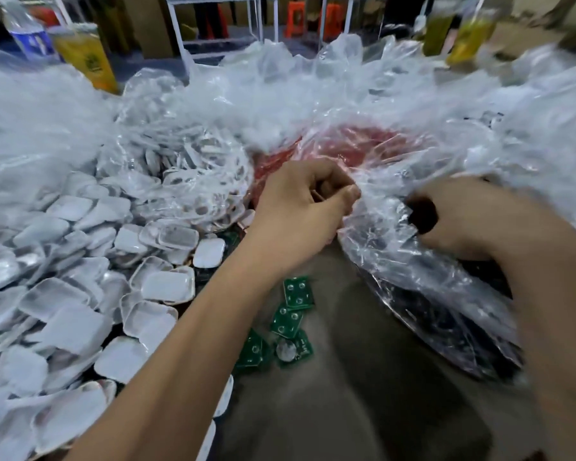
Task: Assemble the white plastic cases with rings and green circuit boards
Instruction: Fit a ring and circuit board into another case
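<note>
At the far left, a clear water bottle (27, 31) with a blue label and a yellow drink bottle (87, 58) were seen standing behind the work area. Below them a large heap of white plastic cases (80, 287) was spread over the left side of the table; they were too many and too blurred to be counted, and more of them were kept in a clear plastic bag (183, 168) behind the heap.

The left hand (300, 204) was reached forward from the bottom of the view, with the forearm stretched diagonally over the cases. Its fingers were curled and its thumb was pressed against the forefinger, so that the edge of a second clear bag (396, 154) was pinched between them. Red contents, too blurred to be named, were seen through this bag.

Under the left forearm, about four green circuit boards (291, 311) were lying on the brown table surface (363, 377), close together and partly overlapping; a small round silvery part was seen on the nearest one.

The right hand (473, 221) was held just beside the left one, strongly blurred. Its fingers were curled around the bag plastic, and a small dark object (423, 216) was seen at its fingertips; whether this was a ring cannot be told. Dark contents were visible in the bag below the right wrist.

At the far right top, two more yellow bottles (459, 34) were standing
</note>
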`<state>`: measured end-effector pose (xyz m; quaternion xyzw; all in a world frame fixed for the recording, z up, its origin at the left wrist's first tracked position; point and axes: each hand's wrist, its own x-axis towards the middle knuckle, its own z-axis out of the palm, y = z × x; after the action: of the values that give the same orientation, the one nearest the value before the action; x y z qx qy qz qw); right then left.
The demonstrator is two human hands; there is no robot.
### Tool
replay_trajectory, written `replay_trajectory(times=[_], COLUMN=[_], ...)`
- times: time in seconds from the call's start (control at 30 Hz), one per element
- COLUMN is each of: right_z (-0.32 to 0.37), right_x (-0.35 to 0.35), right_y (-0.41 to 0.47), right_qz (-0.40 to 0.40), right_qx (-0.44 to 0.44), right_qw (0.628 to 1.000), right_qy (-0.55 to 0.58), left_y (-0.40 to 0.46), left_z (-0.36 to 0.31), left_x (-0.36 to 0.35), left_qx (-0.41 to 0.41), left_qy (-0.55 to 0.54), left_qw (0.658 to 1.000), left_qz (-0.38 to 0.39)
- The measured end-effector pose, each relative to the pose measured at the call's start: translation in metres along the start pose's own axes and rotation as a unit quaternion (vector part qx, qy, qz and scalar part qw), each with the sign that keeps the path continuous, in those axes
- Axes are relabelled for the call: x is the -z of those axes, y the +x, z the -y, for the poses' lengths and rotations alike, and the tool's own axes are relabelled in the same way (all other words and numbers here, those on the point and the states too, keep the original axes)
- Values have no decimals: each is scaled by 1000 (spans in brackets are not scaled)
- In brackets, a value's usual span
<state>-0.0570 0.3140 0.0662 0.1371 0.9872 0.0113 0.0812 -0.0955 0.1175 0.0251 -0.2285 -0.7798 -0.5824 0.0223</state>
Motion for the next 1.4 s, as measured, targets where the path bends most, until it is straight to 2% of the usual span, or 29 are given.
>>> replay_trajectory(times=[0.23,0.47,0.6,0.7,0.8,0.87,1.03,1.1,1.2,1.27,1.3,1.37,1.4], right_z=[5,-5,-13,0,23,43,77,74,56,35,23,9,9], right_x=[-1,7,25,29,29,30,14,11,19,27,30,33,31], right_y=[17,15,7,8,14,20,29,27,16,11,11,9,8], right_qz=[-13,-68,-184,-224,-308,-330,-192,-205,-280,-296,-257,-96,-23], right_qx=[13,6,7,55,104,132,163,160,145,98,62,12,10], right_qw=[998,981,952,930,879,857,897,894,879,900,926,975,987], right_qy=[55,183,242,285,348,373,362,365,358,305,270,201,161], left_y=[1,1,1,0,-1,0,-2,-2,-1,-1,-1,-1,-1], left_z=[21,22,26,29,29,29,30,32,37,41,43,45,46], left_x=[-4,-5,2,5,8,12,16,16,18,20,20,18,17], left_qx=[32,31,38,46,53,64,81,65,49,40,32,14,6], left_qy=[43,66,89,84,84,78,38,54,111,154,172,202,220], left_qw=[998,997,994,993,989,984,985,987,981,975,973,971,970], left_qz=[-25,-37,-54,-66,-107,-146,-144,-136,-148,-156,-153,-128,-108])
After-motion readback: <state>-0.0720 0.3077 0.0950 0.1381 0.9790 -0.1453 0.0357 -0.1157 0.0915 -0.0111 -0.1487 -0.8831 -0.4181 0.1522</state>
